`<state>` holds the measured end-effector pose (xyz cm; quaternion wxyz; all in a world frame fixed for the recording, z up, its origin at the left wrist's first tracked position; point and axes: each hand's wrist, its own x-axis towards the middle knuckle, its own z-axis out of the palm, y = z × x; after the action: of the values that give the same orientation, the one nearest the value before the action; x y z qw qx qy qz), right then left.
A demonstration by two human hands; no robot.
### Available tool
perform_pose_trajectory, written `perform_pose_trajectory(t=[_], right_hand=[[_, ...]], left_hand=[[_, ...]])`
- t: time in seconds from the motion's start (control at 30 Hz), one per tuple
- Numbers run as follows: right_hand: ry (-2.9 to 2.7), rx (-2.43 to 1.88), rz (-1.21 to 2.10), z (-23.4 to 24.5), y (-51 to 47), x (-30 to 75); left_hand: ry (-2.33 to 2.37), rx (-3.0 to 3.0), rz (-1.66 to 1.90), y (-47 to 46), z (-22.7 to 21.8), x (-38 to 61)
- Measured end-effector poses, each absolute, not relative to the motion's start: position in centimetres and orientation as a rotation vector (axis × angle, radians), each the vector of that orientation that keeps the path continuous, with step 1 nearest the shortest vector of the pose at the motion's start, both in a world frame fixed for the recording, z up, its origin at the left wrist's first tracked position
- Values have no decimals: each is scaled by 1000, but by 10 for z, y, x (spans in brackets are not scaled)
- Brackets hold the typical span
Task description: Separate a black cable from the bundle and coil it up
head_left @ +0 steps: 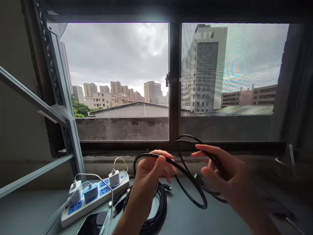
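A long black cable point(188, 178) loops in the air in front of the window. My left hand point(150, 171) is closed round one stretch of it, thumb on top. My right hand point(225, 174) grips another stretch, with the index finger stretched out along it. More of the black cable lies coiled point(156, 209) on the grey table point(44, 212) under my left wrist. One loop rises above my right hand towards the window sill.
A white and blue power strip point(94, 195) with three white chargers plugged in lies at the left. A dark phone point(93, 223) rests in front of it on a white wire. A metal shelf frame point(61, 98) stands at the left by the window.
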<state>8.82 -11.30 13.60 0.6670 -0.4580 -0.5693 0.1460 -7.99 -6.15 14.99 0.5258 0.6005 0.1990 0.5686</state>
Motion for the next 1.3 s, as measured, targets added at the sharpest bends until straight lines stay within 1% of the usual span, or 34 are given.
perform_pose_trajectory(t=[0.13,0.27,0.3,0.33,0.5,0.57,0.63,0.73,0.83,0.9,1.0,1.1,1.2,1.3], right_hand=[[-1517,-1108,188,132,-112,80],[-1489,-1111,187,129,-102,92],[-1478,-1114,202,130,-101,96],[-1468,-1121,217,130,-101,100],[-1420,-1149,267,140,-114,106],[-1412,-1141,277,143,-120,102],[-1369,-1133,255,146,-124,97],[-1252,-1121,170,145,-123,96],[-1139,-1053,53,142,-119,105],[-1121,-992,34,141,-115,112],[-1205,-1051,139,141,-113,112],[-1256,-1162,276,141,-111,103],[-1162,-1069,503,141,-111,97],[-1013,-913,717,140,-113,104]], left_hand=[[569,1503,1264,-57,143,-68],[708,1715,1011,-58,153,-76],[730,1757,999,-61,157,-81],[746,1781,1046,-66,161,-85],[761,1973,1565,-80,167,-91],[783,2139,1577,-76,160,-83],[780,2231,1469,-66,150,-71],[790,2125,1417,-49,134,-55],[835,1838,1406,-38,125,-50],[806,1597,1361,-37,126,-53],[707,1259,1400,-43,132,-58],[592,1081,1440,-53,136,-57],[549,1071,1346,-58,131,-48],[638,1258,1261,-50,117,-37]])
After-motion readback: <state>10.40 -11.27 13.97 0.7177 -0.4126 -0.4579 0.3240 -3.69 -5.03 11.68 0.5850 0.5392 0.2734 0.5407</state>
